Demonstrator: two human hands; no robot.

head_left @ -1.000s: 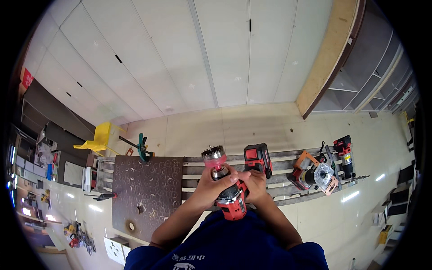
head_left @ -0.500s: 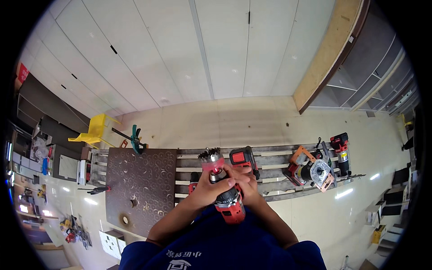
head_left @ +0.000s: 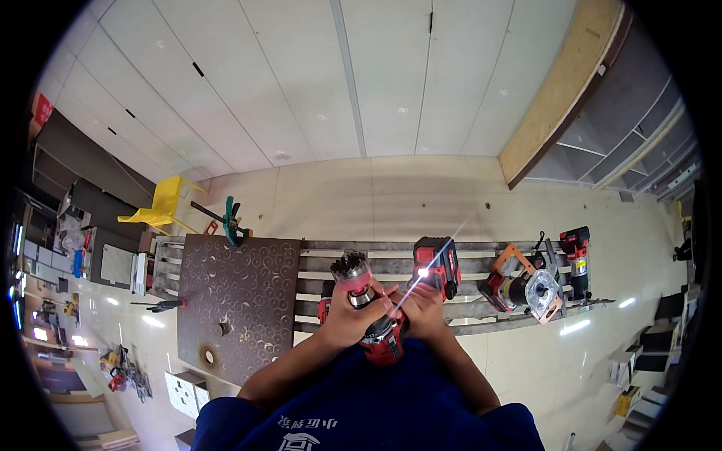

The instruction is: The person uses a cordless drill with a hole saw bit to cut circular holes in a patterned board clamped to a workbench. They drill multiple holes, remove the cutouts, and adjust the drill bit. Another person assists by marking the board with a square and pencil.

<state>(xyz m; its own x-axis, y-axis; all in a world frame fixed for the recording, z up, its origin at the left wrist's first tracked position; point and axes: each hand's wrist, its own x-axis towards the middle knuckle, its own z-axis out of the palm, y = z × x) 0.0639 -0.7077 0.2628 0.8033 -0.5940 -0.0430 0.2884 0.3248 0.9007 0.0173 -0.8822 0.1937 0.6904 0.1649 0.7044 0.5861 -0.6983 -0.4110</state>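
Note:
A red-and-black cordless drill [head_left: 383, 347] is in both my hands, close to my body. A toothed hole saw [head_left: 351, 272] with a reddish band sits on its chuck, teeth facing away from me. My left hand [head_left: 342, 322] is closed around the front of the drill by the chuck. My right hand [head_left: 423, 310] wraps the handle, whose far end carries the battery pack [head_left: 438, 257]. A bright lamp glows beside the pack. The right fingers partly hide the handle. Left of the drill lies a brown board [head_left: 239, 293] marked with many rings and holes.
The board rests on a slatted bench [head_left: 376, 252]. A green clamp [head_left: 233, 222] is at its far edge, black pliers-like tool [head_left: 167, 305] at its left. To the right are a router [head_left: 526, 292] and another power tool [head_left: 576, 263]. A yellow chair [head_left: 164, 204] stands behind.
The drill's lamp has come on. The battery end has swung to the right with my right hand, and the drill body has tipped slightly. My left hand stays at the chuck.

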